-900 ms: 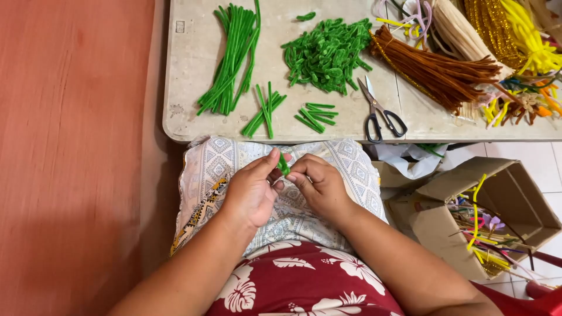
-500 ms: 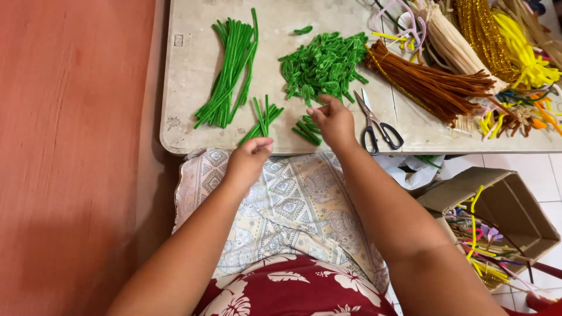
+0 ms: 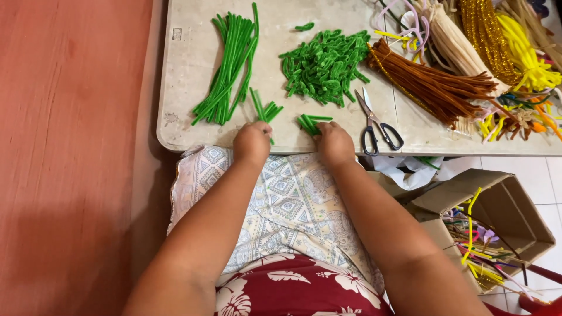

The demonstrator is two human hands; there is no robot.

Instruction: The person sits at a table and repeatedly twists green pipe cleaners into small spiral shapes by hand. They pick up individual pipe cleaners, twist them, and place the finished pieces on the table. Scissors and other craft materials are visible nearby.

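Note:
My left hand is curled at the table's near edge, its fingers closed around a short green pipe-cleaner piece from a small fan of cut pieces. My right hand lies beside it. Its fingertips pinch the near end of another small bunch of short green pieces. Beyond the hands is a heap of bent green pieces. A bundle of long green pipe cleaners lies to the left. Black-handled scissors rest just right of my right hand.
The pale stone table also carries brown, cream, gold and yellow pipe-cleaner bundles at the right. An open cardboard box with coloured scraps sits on the tiled floor to the right. A patterned cloth covers my lap.
Both hands first worked a green piece over my lap. My right hand then reached to the bent heap. It has now drawn back to the short pieces, and my left hand has come onto the table edge.

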